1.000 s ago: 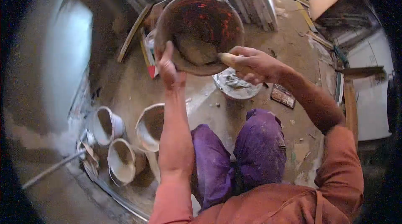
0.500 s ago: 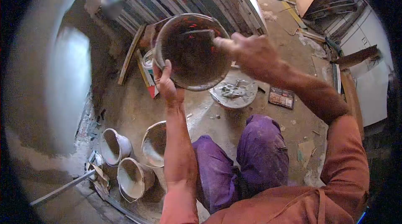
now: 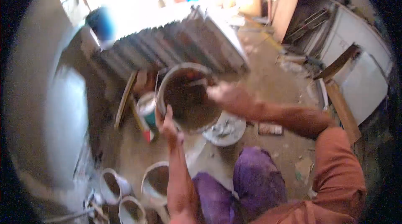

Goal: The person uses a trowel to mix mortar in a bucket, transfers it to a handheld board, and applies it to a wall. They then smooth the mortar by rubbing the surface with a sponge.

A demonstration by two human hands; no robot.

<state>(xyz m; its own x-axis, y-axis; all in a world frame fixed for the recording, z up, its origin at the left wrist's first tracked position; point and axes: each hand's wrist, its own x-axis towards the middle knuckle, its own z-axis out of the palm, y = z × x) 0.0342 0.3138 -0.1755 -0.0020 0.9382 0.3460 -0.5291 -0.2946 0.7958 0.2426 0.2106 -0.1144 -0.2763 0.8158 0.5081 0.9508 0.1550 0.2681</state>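
Note:
A round bucket (image 3: pixel 190 102) is held tilted, its dark inside facing the head camera. My left hand (image 3: pixel 168 124) grips its lower left rim, thumb on the near side. My right hand (image 3: pixel 228 97) is closed at the bucket's right side, round a thin tool (image 3: pixel 197 83) that reaches inside; motion blurs both. Just below the bucket, a round container of grey paste (image 3: pixel 226 130) stands on the floor. To the left of the bucket is a white and green tub (image 3: pixel 147 107).
Several buckets (image 3: pixel 155 182) stand at the lower left. Stacked panels (image 3: pixel 167 44) lean across the back. A dark box (image 3: pixel 270 129) lies right of the paste. Wooden boards (image 3: pixel 344 109) and a white panel (image 3: pixel 366 94) are at the right.
The head view has tilted up, so the bucket and both hands appear lower. More of the bright background shows. My left hand keeps its hold on the rim, and my right hand remains at the bucket.

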